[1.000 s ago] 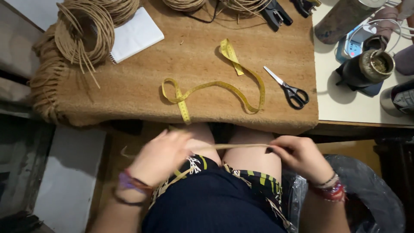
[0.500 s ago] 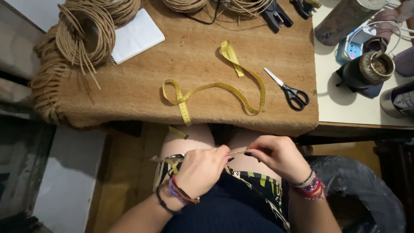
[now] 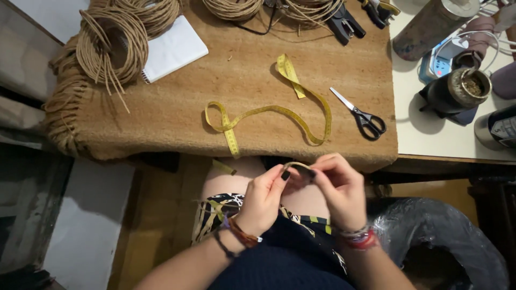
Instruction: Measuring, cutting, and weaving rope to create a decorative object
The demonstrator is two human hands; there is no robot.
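1. Your left hand [image 3: 264,200] and right hand [image 3: 339,189] meet over your lap, fingertips pinched together on a thin cord [image 3: 294,164].
2. The cord arches up between both grips; it looks bent into a small loop, though blur hides detail.
3. Beyond your grip lie the tape measure [image 3: 269,114] and, further right, the scissors [image 3: 361,115].

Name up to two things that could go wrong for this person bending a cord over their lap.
The thin cord, looped tightly between the left hand and right hand, might kink or snap. The yellow tape measure hangs over the mat's edge above the knees, so a raised hand could snag it and drag it off.
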